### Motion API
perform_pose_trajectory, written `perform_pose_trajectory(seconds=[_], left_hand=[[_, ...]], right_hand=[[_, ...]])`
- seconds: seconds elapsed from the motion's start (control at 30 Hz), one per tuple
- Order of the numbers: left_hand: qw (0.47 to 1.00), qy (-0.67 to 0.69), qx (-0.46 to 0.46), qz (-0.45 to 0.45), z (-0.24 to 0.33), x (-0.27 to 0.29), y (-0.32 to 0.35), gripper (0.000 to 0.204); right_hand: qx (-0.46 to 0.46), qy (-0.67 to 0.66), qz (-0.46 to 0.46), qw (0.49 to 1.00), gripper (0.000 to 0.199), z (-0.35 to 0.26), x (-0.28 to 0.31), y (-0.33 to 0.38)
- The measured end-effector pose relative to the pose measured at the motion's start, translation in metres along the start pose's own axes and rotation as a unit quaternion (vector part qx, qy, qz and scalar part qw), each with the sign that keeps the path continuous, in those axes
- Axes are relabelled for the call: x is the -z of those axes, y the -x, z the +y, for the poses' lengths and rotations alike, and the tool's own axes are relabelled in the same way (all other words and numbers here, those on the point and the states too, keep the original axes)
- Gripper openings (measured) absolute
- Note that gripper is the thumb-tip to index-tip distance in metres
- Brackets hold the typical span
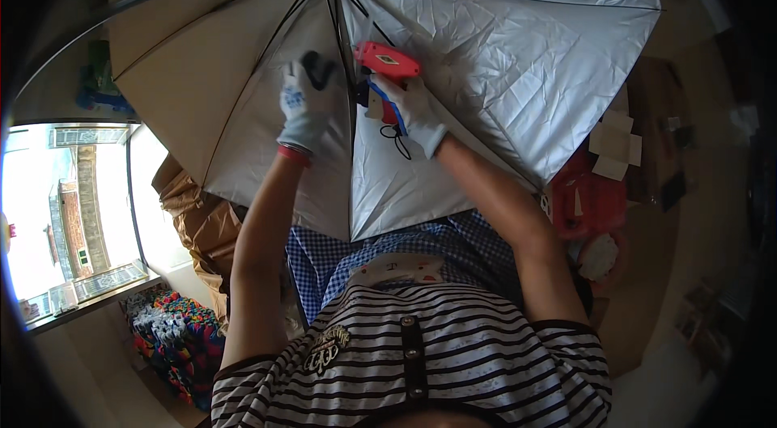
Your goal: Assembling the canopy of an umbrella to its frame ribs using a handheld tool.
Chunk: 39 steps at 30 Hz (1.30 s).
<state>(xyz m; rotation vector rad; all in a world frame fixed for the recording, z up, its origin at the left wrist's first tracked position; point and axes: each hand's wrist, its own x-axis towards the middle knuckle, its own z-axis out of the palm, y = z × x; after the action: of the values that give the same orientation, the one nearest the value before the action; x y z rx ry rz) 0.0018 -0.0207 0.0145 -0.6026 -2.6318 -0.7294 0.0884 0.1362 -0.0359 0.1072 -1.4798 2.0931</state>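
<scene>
A gloved right hand (413,111) closes around the handle of a red handheld tool (394,62) over the silvery underside of an open umbrella (526,56).

The left hand (301,108) sits across a rib, fingers partly extended; whether it holds anything cannot be told. The step looks like positioning the tool; the next move seems to call for steady fabric. Below the umbrella lies blue checked cloth (312,264); a bright window (85,218), crumpled brown paper (198,226) and multicoloured fabric (174,339) fill the left.

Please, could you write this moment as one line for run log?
right hand: gloved, grips red tool | left hand: gloved, at inner side of open umbrella, contact unclear
</scene>
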Motion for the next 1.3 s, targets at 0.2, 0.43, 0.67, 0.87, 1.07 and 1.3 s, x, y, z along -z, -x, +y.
perform_pose_trajectory(seconds=[0.2,0.43,0.67,0.87,1.07,1.3], left_hand=[[0.985,-0.068,0.1,-0.122,0.026,-0.037,0.043,0.042],[0.991,0.012,0.074,-0.109,0.015,-0.039,0.044,0.04],[0.988,-0.022,0.066,-0.138,0.002,-0.034,0.037,0.042],[0.974,0.029,0.046,-0.221,-0.01,-0.025,0.018,0.035],[0.995,0.061,0.035,-0.07,0.001,-0.02,0.007,0.027],[0.987,0.078,0.094,-0.102,0.022,-0.02,-0.001,0.025]], right_hand=[[-0.159,0.036,0.098,0.982,0.025,-0.006,0.014,0.02],[-0.085,-0.006,0.179,0.98,0.019,-0.039,0.035,-0.022],[0.037,0.174,0.011,0.984,0.022,-0.027,0.042,-0.008],[-0.113,0.201,-0.045,0.972,0.024,-0.01,0.021,-0.016],[-0.227,0.072,0.073,0.968,0.028,0.014,-0.012,-0.022],[-0.202,0.14,0.109,0.963,0.029,0.031,-0.019,-0.018]])
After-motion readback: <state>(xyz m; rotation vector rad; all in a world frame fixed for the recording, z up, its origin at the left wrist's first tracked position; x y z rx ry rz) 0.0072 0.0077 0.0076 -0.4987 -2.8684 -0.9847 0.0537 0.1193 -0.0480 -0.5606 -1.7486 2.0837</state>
